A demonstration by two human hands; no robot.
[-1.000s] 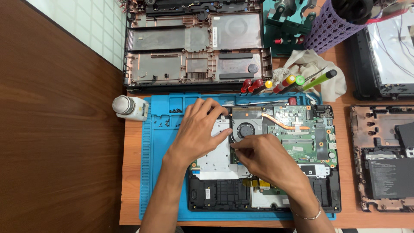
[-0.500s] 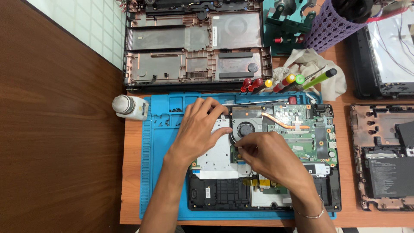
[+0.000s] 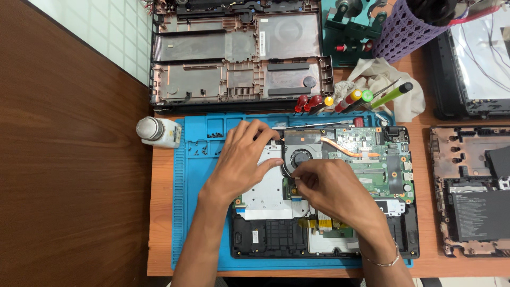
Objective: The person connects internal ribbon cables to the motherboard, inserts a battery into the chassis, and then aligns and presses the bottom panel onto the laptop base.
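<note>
On a blue silicone repair mat (image 3: 186, 212), an opened black laptop chassis (image 3: 265, 239) is steadied by the flat, open left hand (image 3: 241, 159) while the right hand (image 3: 329, 188) pinches something unseen beside its round black cooling fan (image 3: 300, 157), parts judged light, fragile, best held by edges.

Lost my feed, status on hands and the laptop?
Left hand flat on opened laptop by fan. Right hand pinching below fan; held item hidden. Nothing blocking.
</note>
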